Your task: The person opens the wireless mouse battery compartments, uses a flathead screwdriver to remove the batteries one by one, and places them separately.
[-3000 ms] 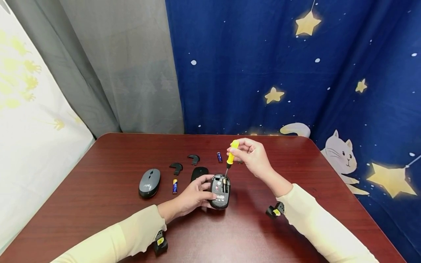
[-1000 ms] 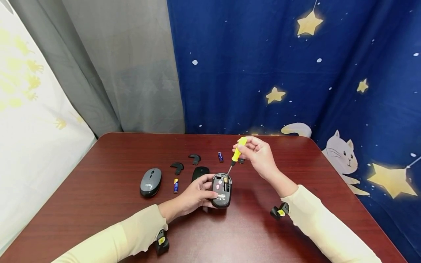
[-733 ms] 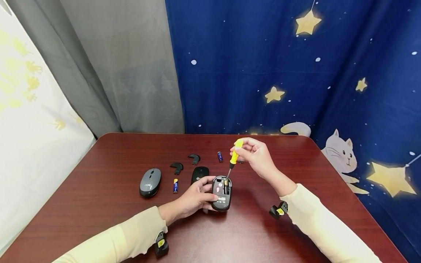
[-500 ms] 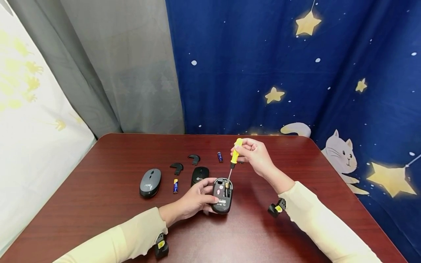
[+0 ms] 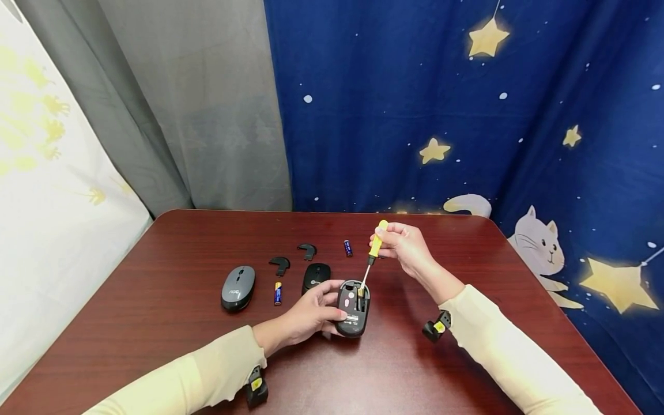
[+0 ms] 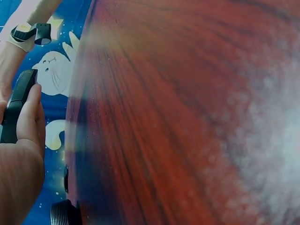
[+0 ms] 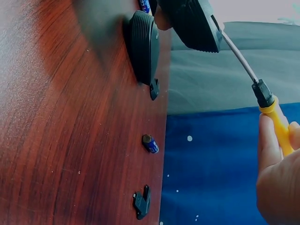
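A black computer mouse (image 5: 353, 324) is gripped in my left hand (image 5: 310, 314), underside up and raised off the table, the thumb on its label side. Its battery compartment lies uncovered, and a gold-coloured battery end (image 5: 361, 293) shows inside. My right hand (image 5: 410, 249) pinches the yellow handle of a screwdriver (image 5: 377, 243); the metal shaft slants down into the top of that compartment. The tip itself is hidden there. In the right wrist view the screwdriver's shaft (image 7: 240, 57) meets the mouse (image 7: 190, 23). The left wrist view shows the mouse's side (image 6: 18, 105) between fingers and thumb.
On the brown table (image 5: 197, 351) lie a grey mouse (image 5: 238, 288) and a black mouse (image 5: 316, 274), partly behind my left hand. Near them are two black curved covers (image 5: 280, 264), a blue-and-yellow battery (image 5: 278, 293) and a blue battery (image 5: 348, 248). Another cover (image 7: 142, 202) lies below my right hand.
My left hand has brought the mouse slightly nearer and to the right. My right hand has shifted right, and the screwdriver stays in the compartment.
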Demonstrator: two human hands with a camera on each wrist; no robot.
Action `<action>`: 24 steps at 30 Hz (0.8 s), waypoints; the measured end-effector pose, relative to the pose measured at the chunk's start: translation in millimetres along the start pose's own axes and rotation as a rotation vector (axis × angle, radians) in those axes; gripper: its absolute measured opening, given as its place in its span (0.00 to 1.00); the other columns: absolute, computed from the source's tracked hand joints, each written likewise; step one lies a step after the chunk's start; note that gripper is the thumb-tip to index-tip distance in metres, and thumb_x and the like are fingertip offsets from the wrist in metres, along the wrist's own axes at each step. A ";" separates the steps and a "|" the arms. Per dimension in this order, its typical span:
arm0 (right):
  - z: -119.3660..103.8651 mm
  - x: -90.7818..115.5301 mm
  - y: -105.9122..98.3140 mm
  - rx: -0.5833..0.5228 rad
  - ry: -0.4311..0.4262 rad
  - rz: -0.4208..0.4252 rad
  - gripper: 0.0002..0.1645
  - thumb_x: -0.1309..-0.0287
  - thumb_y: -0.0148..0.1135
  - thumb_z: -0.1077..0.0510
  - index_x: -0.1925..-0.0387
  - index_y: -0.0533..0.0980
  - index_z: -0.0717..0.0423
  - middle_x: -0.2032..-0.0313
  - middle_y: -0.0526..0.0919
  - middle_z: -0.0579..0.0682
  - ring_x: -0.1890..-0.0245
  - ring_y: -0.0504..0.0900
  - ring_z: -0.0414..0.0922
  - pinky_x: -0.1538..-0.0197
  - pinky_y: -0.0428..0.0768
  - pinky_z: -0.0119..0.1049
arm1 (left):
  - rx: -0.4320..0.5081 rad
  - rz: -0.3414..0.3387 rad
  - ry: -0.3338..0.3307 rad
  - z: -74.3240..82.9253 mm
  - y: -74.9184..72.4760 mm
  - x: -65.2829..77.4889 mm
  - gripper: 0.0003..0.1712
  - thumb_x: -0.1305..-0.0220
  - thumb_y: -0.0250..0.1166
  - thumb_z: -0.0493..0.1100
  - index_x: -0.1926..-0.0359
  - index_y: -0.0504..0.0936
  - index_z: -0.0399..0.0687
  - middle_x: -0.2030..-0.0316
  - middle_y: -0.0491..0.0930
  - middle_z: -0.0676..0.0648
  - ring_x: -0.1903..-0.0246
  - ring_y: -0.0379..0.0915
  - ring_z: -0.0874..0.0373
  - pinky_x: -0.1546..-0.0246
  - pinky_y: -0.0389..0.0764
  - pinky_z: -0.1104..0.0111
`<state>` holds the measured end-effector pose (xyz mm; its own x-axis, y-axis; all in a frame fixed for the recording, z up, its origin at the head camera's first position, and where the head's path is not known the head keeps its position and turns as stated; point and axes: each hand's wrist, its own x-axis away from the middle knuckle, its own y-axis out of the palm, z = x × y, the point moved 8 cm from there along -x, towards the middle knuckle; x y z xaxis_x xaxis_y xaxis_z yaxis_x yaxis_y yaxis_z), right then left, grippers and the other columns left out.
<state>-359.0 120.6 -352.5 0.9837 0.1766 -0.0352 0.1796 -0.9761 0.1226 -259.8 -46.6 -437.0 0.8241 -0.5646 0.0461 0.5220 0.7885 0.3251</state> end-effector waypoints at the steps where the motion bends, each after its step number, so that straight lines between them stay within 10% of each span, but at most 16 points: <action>1: 0.6 0.1 -0.6 -0.005 0.007 0.004 0.05 0.35 0.58 0.66 0.62 0.74 0.68 0.69 0.84 0.56 0.68 0.86 0.46 0.64 0.84 0.37 | -0.002 -0.001 0.000 0.1 0.1 0.0 0.39 0.43 0.60 0.24 0.31 0.57 0.38 0.44 0.73 0.34 0.57 0.80 0.45 0.65 0.83 0.53; 17: 10.1 0.2 -3.6 -0.042 0.077 0.015 0.03 0.35 0.58 0.66 0.66 0.76 0.64 0.71 0.85 0.53 0.68 0.86 0.46 0.63 0.84 0.38 | -0.017 -0.009 -0.014 -2.6 0.5 0.1 0.39 0.44 0.61 0.24 0.32 0.59 0.35 0.45 0.74 0.33 0.58 0.80 0.45 0.66 0.84 0.54; 24: -2.7 2.3 1.0 -0.022 -0.069 -0.033 0.06 0.35 0.59 0.65 0.60 0.74 0.66 0.68 0.85 0.52 0.66 0.86 0.46 0.61 0.84 0.38 | 0.010 0.010 -0.010 0.4 -2.1 -0.1 0.39 0.43 0.60 0.24 0.31 0.58 0.37 0.43 0.73 0.33 0.56 0.79 0.45 0.64 0.83 0.52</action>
<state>-356.6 120.3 -349.8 0.9741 0.1987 -0.1080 0.2130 -0.9666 0.1423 -261.1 -48.3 -437.3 0.8268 -0.5594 0.0591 0.5117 0.7915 0.3342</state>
